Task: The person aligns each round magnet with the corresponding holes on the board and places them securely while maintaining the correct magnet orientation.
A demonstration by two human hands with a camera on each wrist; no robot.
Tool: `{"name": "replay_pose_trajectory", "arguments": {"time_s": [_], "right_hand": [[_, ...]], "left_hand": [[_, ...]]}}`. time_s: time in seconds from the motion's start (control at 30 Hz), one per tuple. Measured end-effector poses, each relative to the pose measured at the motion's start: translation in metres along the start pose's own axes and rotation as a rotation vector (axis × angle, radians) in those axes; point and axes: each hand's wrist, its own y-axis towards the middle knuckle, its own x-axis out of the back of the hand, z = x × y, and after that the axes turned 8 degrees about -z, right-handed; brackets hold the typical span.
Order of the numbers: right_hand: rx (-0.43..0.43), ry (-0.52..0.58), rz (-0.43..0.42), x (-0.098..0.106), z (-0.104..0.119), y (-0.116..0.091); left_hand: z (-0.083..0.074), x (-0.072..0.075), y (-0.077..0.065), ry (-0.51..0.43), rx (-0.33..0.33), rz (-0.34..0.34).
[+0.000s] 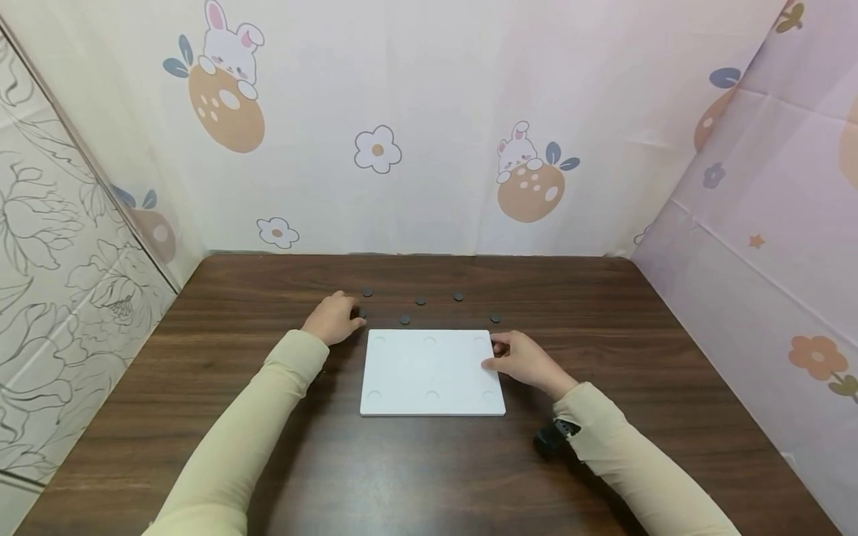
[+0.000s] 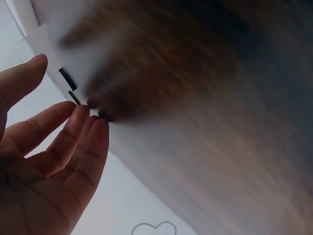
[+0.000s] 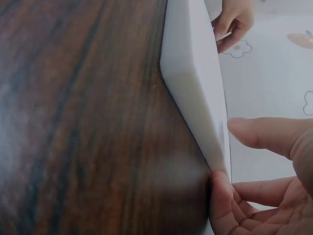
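Left hand reaches for a dark disc; right hand holds a white board

A thin white rectangular board (image 1: 429, 372) with six faint round outlines lies flat at the centre of a dark brown wood-grain tabletop (image 1: 234, 298). Six small flat dark discs (image 1: 420, 301) fan out beyond its far edge, from about half past ten to two o'clock.

At ten o'clock, the left hand's (image 1: 331, 318) grip is spread, thumb apart from fingers, around the leftmost disc (image 1: 363, 313); contact is unclear. At three o'clock, the right hand (image 1: 526, 362) pinches the board's right edge near its far corner.

The step seems to be picking up that disc: best close thumb and fingertip evenly on its rim, low and gently, while the right grip steadies the board without dragging it.
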Motion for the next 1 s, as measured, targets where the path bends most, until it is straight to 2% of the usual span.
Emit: {"name": "replay_pose_trajectory", "arguments": {"time_s": [0.3,0.67,1.0], "right_hand": [[0.009,-0.019,0.004,-0.0033,0.0014,0.0012],[0.018,-0.022,0.006,-0.0033,0.0043,0.0008],[0.001,-0.005,0.013,-0.0003,0.0038,0.0018]], "left_hand": [[-0.0025,-0.0019,0.0024,0.02,0.0,-0.028],[-0.0038,-0.0063,0.0051,0.003,0.01,-0.05],[-0.0056,-0.0043,0.0062,0.019,-0.018,-0.067]]}}
